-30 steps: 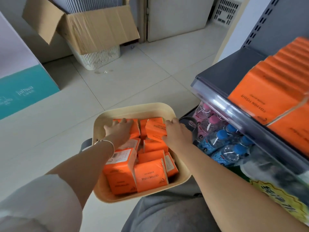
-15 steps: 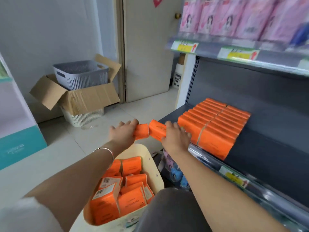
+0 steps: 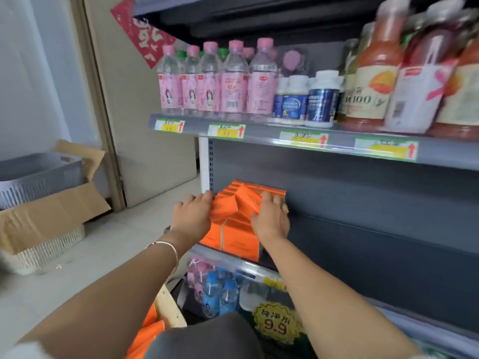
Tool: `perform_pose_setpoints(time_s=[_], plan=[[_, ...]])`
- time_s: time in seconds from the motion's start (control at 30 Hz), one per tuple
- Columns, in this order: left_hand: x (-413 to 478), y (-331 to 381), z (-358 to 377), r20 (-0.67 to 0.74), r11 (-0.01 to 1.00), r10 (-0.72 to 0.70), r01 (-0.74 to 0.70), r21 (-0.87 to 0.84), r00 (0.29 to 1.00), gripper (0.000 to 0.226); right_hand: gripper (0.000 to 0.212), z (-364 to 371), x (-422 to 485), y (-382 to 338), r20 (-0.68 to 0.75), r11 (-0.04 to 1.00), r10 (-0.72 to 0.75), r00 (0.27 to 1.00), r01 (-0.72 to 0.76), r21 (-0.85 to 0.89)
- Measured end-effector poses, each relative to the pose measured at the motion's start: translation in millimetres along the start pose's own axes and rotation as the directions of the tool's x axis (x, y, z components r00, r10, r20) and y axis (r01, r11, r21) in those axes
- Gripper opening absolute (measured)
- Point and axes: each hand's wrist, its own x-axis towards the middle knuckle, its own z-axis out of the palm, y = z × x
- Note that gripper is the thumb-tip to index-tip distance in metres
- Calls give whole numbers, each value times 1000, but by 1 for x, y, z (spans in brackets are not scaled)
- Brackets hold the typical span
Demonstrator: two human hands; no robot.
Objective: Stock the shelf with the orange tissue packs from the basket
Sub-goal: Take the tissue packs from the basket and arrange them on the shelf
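Half a second ago both hands were short of the shelf's front edge; now they have carried their loads in over the stock. The left hand (image 3: pixel 193 216) has its fingers curled over one orange paper-wrapped tissue pack (image 3: pixel 223 204), and the right hand (image 3: pixel 270 219) grips a second orange pack (image 3: pixel 249 200), held tilted. The two packs are side by side just above the block of orange tissue packs (image 3: pixel 233 238) already on the dark grey metal shelf (image 3: pixel 337 229). That block sits at the shelf's left end in two rows, and its packs are too blurred to count. There is one thin metal bracelet (image 3: pixel 168 251) on the left wrist and one ring (image 3: pixel 285 209) on the right hand. Low down between the forearms is the rim of the cream plastic basket (image 3: pixel 169 304), with more orange packs (image 3: pixel 149 330) in it, mostly hidden. Beside it on the bottom level are clear water bottles (image 3: pixel 220 291), two with blue caps showing, and one yellow scalloped price sign (image 3: pixel 276 323) reading 9.9. The upper shelf has four yellow-and-green price tags (image 3: pixel 226 130) along its lip. Above them stand five pink-capped water bottles (image 3: pixel 234 81) in the front row, with more behind, three white-lidded blue jars (image 3: pixel 322 98) and blurred orange juice bottles (image 3: pixel 370 79). Off to the left on the pale tiled floor is one open brown cardboard box (image 3: pixel 51 211) holding a grey slatted plastic crate (image 3: pixel 33 177) and resting on a white woven basket (image 3: pixel 46 248).
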Motion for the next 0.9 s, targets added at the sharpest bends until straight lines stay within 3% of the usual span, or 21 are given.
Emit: perform_pose_setpoints(time_s=[0.27, 0.47, 0.63, 0.9], plan=[[55, 48, 35, -60, 989, 144, -146, -32, 988, 51, 45, 3, 59, 80, -104, 977, 215, 971, -215, 5], [107, 76, 70, -94, 982, 186, -188, -19, 978, 53, 48, 28, 111, 139, -71, 940, 331, 941, -335, -57], [140, 95, 100, -93, 977, 214, -215, 1, 972, 56, 49, 57, 154, 166, -2, 930, 359, 933, -358, -77], [176, 109, 123, -83, 967, 250, -252, -24, 965, 59, 44, 86, 207, 182, -54, 945, 298, 953, -303, -120]])
